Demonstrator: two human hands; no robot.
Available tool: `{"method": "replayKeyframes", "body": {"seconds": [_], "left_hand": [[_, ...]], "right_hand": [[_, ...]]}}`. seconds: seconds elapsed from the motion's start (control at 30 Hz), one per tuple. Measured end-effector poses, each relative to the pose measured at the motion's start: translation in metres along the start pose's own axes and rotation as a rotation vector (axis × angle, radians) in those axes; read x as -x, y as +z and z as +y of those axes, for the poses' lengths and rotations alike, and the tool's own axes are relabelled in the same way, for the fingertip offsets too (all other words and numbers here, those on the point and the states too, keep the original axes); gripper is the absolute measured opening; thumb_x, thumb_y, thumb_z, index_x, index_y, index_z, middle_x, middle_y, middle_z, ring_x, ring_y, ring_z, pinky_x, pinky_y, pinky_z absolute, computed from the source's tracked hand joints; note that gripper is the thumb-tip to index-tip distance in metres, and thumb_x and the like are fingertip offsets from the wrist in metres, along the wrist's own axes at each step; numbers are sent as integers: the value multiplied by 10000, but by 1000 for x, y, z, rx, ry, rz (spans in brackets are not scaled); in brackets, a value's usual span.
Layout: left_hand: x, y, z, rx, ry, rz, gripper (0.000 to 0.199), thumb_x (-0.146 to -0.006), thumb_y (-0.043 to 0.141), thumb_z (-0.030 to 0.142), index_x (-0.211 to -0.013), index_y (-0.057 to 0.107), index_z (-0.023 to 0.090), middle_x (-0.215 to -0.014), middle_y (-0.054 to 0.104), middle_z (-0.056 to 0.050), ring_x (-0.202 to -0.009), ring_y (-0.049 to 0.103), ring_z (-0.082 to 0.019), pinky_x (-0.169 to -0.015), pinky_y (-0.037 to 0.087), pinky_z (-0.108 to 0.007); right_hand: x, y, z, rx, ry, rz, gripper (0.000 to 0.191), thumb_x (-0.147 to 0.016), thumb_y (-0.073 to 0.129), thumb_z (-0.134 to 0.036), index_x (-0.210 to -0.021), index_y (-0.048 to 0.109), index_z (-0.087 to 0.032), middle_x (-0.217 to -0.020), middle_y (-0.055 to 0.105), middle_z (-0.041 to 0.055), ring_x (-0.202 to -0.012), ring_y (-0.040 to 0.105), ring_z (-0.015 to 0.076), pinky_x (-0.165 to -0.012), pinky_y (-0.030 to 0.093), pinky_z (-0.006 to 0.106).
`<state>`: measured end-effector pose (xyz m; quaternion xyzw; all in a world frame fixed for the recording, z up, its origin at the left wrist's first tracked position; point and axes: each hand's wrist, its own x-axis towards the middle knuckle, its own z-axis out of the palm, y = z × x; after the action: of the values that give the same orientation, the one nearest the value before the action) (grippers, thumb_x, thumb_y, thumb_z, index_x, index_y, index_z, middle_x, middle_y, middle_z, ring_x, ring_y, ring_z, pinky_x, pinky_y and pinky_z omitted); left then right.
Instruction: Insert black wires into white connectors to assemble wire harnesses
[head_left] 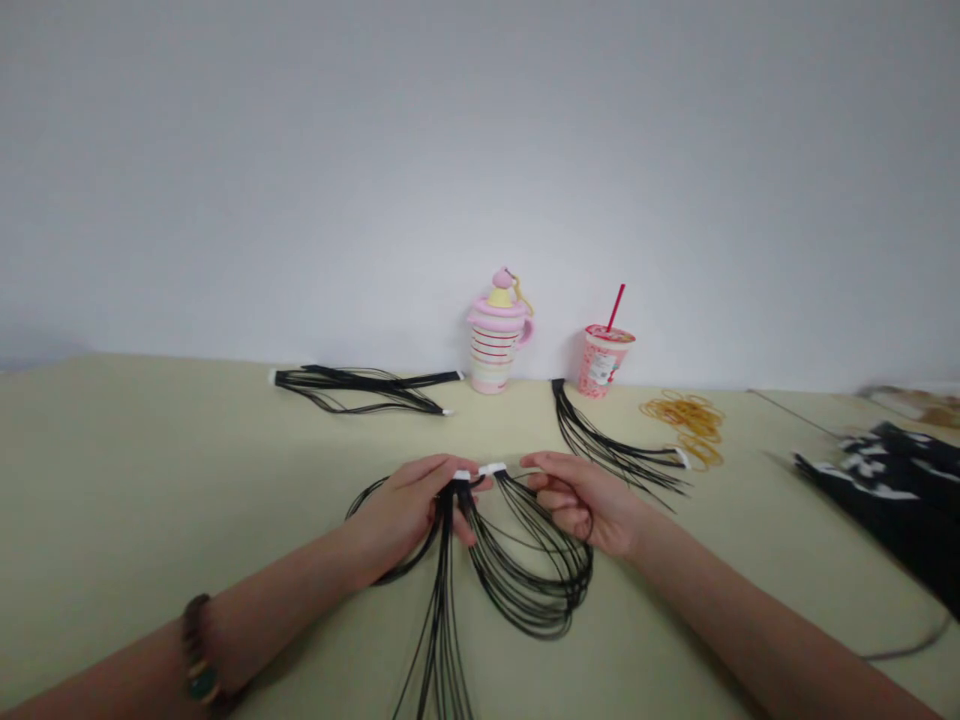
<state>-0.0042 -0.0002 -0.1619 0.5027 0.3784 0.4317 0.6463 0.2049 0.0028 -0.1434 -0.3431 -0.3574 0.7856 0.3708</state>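
A black wire harness (525, 601) with white connectors hangs and loops between my hands above the table. My left hand (420, 510) is closed on it, near a white connector (461, 476). Another white connector (493, 468) sits just right of my left fingertips. My right hand (574, 497) is closed in a pinch beside the looped wires, right of that second connector; what its fingertips hold is too small to make out. Some wires fall toward the front edge of the view, and others curve behind my left hand.
Behind my hands lie one black wire bundle (367, 380) at left and another (600, 440) at right. A pink striped cup (491, 345) and a pink cup with a straw (602, 362) stand by the wall. Yellow rubber bands (686, 415) and black-and-white fabric (892, 480) lie at right.
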Motion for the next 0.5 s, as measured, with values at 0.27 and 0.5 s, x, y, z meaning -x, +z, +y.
{"method": "replayKeyframes", "body": {"seconds": [0.27,0.5], "left_hand": [[-1,-3,9,219,-182,113,215,-751,543,179,-932,619,90,-989,653,-122,-697,634,-129,-675,510,-203],[-1,-5,14,362,-183,185,242,-756,551,180,-986,600,118,-1059,633,-105,-741,643,-124,-694,531,-203]], "right_hand": [[-2,14,24,946,-438,231,219,-675,649,-345,-702,550,-152,-533,377,-57,-447,340,50,-408,289,171],[2,8,38,1532,-830,176,138,-713,629,-291,-803,607,-189,-1108,373,80,-911,474,165,-833,422,305]]}}
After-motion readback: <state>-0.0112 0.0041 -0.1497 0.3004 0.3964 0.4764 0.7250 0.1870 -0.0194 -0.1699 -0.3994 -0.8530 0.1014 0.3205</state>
